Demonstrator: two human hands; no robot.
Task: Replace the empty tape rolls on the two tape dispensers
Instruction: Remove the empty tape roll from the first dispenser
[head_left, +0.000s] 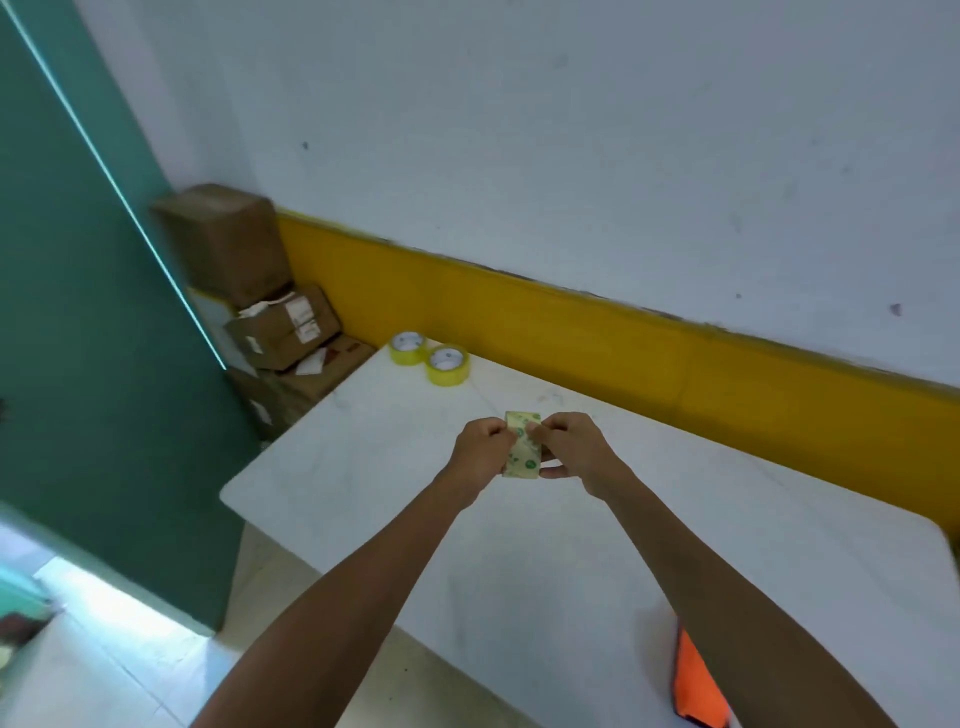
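Note:
Above the middle of the white table (363, 467), both my hands grip one pale yellow tape roll (523, 451) with green print, held on edge. My left hand (480, 449) closes on its left side and my right hand (569, 449) pinches its right side near the top. Two more yellow tape rolls lie flat at the table's far left corner: one (408, 347) nearer the corner, the other (448, 365) just right of it. An orange object (698, 686), perhaps part of a dispenser, pokes out from under my right forearm at the near edge.
Stacked cardboard boxes (260, 291) stand on the floor beyond the table's left corner, against a green partition (78, 312). A yellow band (623, 332) runs along the wall behind the table. Tiled floor (130, 675) lies to the left.

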